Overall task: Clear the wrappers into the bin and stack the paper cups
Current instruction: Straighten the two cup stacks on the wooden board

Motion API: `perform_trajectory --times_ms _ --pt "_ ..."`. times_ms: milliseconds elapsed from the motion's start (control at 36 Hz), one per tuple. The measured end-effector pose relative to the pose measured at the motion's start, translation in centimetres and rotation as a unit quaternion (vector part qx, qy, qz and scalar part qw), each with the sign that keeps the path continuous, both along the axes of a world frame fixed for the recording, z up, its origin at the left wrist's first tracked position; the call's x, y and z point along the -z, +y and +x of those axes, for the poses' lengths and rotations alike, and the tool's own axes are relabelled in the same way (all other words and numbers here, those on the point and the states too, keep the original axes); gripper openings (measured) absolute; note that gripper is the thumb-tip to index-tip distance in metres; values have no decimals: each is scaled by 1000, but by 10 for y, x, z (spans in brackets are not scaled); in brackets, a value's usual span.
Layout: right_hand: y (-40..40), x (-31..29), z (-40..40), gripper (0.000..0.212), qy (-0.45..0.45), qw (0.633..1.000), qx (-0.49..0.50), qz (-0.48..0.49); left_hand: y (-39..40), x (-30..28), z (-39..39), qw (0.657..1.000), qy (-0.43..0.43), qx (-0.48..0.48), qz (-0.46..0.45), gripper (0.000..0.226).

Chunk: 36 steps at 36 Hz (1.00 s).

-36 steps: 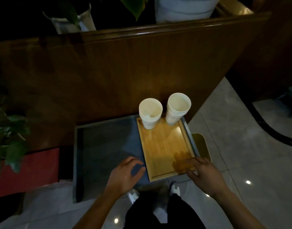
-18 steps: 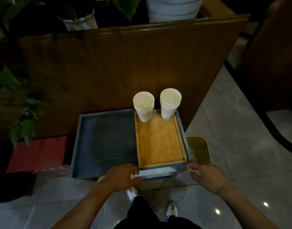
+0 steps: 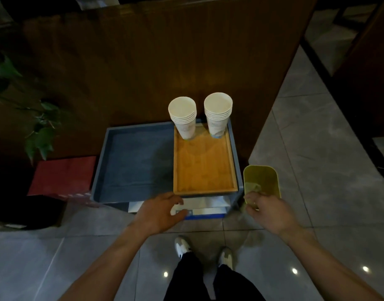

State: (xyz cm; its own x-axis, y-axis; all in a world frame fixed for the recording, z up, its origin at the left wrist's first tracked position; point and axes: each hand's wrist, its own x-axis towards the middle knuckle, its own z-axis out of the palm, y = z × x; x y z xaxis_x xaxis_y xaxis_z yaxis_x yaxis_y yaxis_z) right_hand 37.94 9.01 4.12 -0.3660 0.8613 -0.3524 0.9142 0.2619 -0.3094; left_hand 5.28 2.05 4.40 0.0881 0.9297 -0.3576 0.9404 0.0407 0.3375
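Note:
Two stacks of white paper cups stand upright at the far end of a wooden tray (image 3: 205, 170): the left stack (image 3: 182, 117) and the right stack (image 3: 218, 114). The tray lies on the right side of a grey cart top (image 3: 132, 161). A yellow-green bin (image 3: 271, 177) stands on the floor right of the cart, with a crumpled wrapper (image 3: 253, 187) inside. My right hand (image 3: 267, 210) curls its fingers over the bin's near rim. My left hand (image 3: 160, 211) hovers in front of the cart's near edge, fingers loosely spread, holding nothing.
A tall wooden partition (image 3: 154, 61) rises right behind the cart. A red box (image 3: 62, 174) and a leafy plant (image 3: 38, 131) sit to the left, a dark object (image 3: 23, 211) beside them. A white and blue item (image 3: 206, 208) lies on the cart's lower shelf. My feet (image 3: 204, 250) stand on grey tiles.
Both hands have drawn back from the tray's near edge to the front of the cart. My right hand has shifted right onto the bin's rim. The view has backed away.

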Motion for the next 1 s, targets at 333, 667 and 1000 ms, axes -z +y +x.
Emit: perform_trajectory --times_ms 333,667,1000 --pt "13 18 -33 20 53 993 68 84 26 17 -14 996 -26 -19 79 39" --pt "59 45 -61 33 109 968 113 193 74 50 -23 971 -72 -58 222 38" --pt "134 66 -84 46 265 932 174 178 136 71 -35 964 -130 -129 194 55"
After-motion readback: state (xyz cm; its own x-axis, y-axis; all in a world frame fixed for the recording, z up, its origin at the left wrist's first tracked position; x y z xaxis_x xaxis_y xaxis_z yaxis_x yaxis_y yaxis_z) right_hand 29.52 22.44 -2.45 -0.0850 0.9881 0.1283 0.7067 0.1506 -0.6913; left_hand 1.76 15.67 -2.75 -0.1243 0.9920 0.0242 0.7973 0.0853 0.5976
